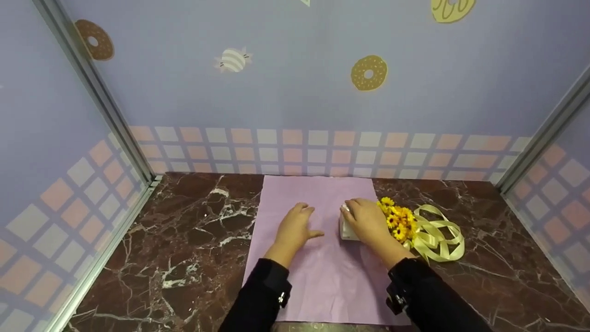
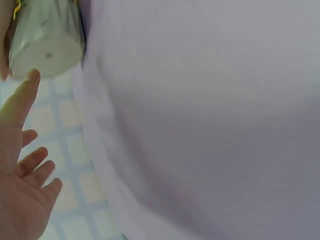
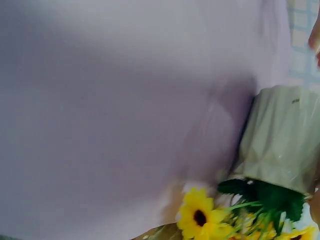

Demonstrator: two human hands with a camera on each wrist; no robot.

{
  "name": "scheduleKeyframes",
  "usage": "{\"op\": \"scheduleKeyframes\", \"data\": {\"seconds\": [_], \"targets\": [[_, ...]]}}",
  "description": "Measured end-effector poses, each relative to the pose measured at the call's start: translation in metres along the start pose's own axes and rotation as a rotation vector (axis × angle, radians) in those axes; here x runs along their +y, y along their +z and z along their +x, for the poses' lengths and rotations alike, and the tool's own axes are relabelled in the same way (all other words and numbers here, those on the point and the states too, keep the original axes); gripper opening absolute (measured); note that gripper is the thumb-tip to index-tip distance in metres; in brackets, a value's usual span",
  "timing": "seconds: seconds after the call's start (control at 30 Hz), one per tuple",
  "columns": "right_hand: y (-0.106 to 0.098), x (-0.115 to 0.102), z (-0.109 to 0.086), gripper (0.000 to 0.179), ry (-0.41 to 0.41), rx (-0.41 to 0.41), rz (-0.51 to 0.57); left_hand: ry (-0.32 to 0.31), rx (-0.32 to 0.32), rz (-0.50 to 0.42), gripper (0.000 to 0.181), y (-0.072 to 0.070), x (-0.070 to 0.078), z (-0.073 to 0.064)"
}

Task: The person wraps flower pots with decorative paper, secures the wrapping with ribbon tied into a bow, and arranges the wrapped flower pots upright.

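Observation:
A white faceted flower pot (image 1: 349, 232) lies on its side on a sheet of lilac paper (image 1: 322, 281), its base toward the left. Yellow sunflowers (image 1: 400, 222) with dark centres stick out of its right end; green leaves (image 3: 272, 200) show at the pot's mouth in the right wrist view. My right hand (image 1: 368, 222) grips the pot from above, fingers bent over its far side. Left of the pot, my left hand (image 1: 295, 228) hovers over the paper with thumb and fingers spread, holding nothing. In the left wrist view its thumb appears near the pot's round base (image 2: 47, 55).
Loops of pale yellow ribbon (image 1: 442, 237) lie right of the flowers on the dark marbled table (image 1: 193, 258). A patterned wall (image 1: 295, 106) rises behind the table, with side panels at left and right.

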State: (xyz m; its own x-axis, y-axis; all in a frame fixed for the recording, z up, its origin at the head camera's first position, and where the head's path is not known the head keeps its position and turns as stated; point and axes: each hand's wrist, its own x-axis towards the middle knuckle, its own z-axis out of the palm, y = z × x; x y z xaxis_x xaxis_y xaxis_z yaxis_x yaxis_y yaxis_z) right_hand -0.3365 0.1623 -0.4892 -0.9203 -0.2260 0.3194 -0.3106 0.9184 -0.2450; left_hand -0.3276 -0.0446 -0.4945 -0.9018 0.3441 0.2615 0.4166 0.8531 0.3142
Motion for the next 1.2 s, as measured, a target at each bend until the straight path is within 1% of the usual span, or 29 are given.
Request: {"op": "scheduleKeyframes", "data": {"seconds": [0.13, 0.23, 0.3, 0.37, 0.43, 0.5, 0.57, 0.63, 0.67, 0.8, 0.9, 1.0, 1.07, 1.13, 1.2], "targets": [[0.011, 0.01, -0.006, 0.037, -0.02, 0.052, -0.074, -0.071, 0.04, -0.072, 0.059, -0.009, -0.012, -0.009], [0.016, 0.011, -0.009, 0.036, -0.014, 0.104, -0.106, -0.136, 0.084, -0.13, 0.048, -0.016, -0.023, -0.016], [0.019, 0.01, -0.01, 0.034, -0.014, 0.153, -0.117, -0.18, 0.105, -0.152, 0.042, -0.022, -0.031, -0.021], [0.022, 0.009, -0.011, 0.031, -0.019, 0.205, -0.122, -0.211, 0.113, -0.161, 0.039, -0.027, -0.04, -0.027], [0.025, 0.01, -0.012, 0.03, -0.026, 0.25, -0.123, -0.239, 0.098, -0.175, 0.038, -0.031, -0.049, -0.035], [0.028, 0.01, -0.013, 0.029, -0.035, 0.293, -0.122, -0.26, 0.071, -0.194, 0.039, -0.033, -0.056, -0.044], [0.03, 0.011, -0.013, 0.03, -0.052, 0.335, -0.117, -0.286, 0.035, -0.228, 0.042, -0.035, -0.062, -0.053], [0.032, 0.01, -0.014, 0.031, -0.074, 0.385, -0.112, -0.326, -0.016, -0.27, 0.045, -0.038, -0.066, -0.06], [0.033, 0.011, -0.014, 0.031, -0.086, 0.413, -0.11, -0.335, -0.038, -0.282, 0.046, -0.04, -0.067, -0.063], [0.034, 0.012, -0.015, 0.031, -0.119, 0.522, -0.105, -0.368, -0.104, -0.334, 0.049, -0.042, -0.071, -0.07], [0.036, 0.013, -0.015, 0.031, -0.135, 0.572, -0.109, -0.383, -0.11, -0.339, 0.049, -0.042, -0.073, -0.073], [0.039, 0.012, -0.013, 0.03, -0.156, 0.603, -0.11, -0.427, -0.094, -0.32, 0.049, -0.043, -0.075, -0.074], [0.04, 0.012, -0.012, 0.03, -0.166, 0.618, -0.113, -0.471, -0.095, -0.275, 0.049, -0.046, -0.076, -0.075], [0.042, 0.012, -0.012, 0.03, -0.175, 0.632, -0.112, -0.521, -0.123, -0.229, 0.051, -0.049, -0.078, -0.075], [0.042, 0.011, -0.011, 0.03, -0.176, 0.638, -0.117, -0.546, -0.154, -0.188, 0.051, -0.048, -0.084, -0.074]]}}
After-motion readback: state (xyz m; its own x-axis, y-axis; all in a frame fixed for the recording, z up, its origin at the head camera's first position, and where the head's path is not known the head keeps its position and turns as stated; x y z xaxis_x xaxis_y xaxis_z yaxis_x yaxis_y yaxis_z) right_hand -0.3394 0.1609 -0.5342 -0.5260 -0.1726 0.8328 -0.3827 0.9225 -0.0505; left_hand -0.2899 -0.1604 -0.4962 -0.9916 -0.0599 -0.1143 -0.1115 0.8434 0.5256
